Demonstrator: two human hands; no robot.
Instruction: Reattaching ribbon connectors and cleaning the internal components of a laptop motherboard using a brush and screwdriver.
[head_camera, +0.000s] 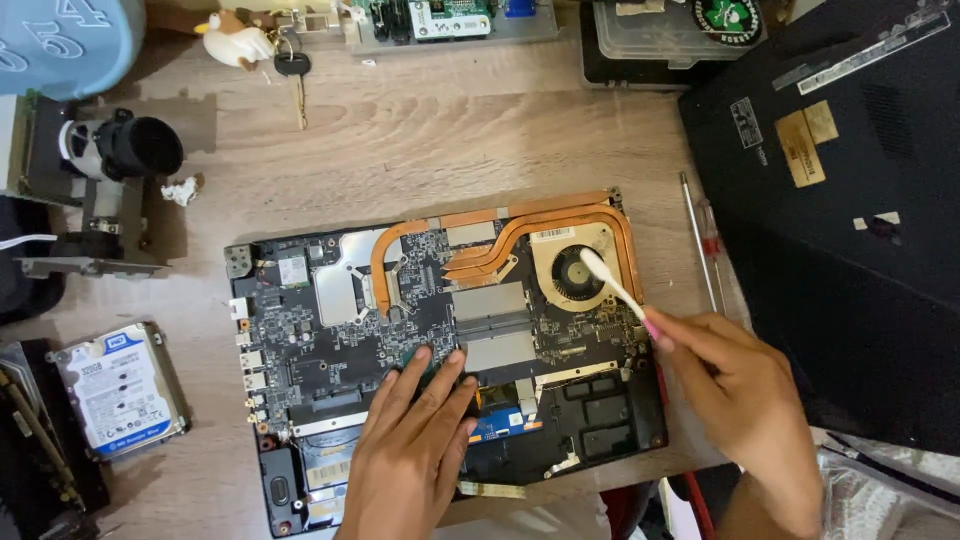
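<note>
Head view: an opened laptop (440, 360) lies in the middle of the frame on a wooden table (450, 130), its board, copper heat pipes (560, 225) and fan (575, 272) bare. The left hand (415, 440), lower centre, lies flat on the board with fingers slightly spread, pressing the laptop down. The right hand (740, 395), lower right, pinches the pink handle of a brush (610, 283) between thumb and fingers; its white head rests on the fan, right of centre.

Around them: a hard drive (120, 390) at the lower left, a black cover (850, 200) filling the right side, a screwdriver (703, 240) between cover and laptop, a key (296, 85) and a small duck figure (238, 42) along the top, and a clear plastic box (670, 30) at the upper right.

Risks, as a judgement: pressing the brush too hard could bend or snap a fan blade, or spin the fan fast enough to strain it. The left palm lies on bare parts, so weight or static from it might harm small components. Loosened dust may settle back onto the board. A wide sweep of the right arm could knock the screwdriver off the table
</note>
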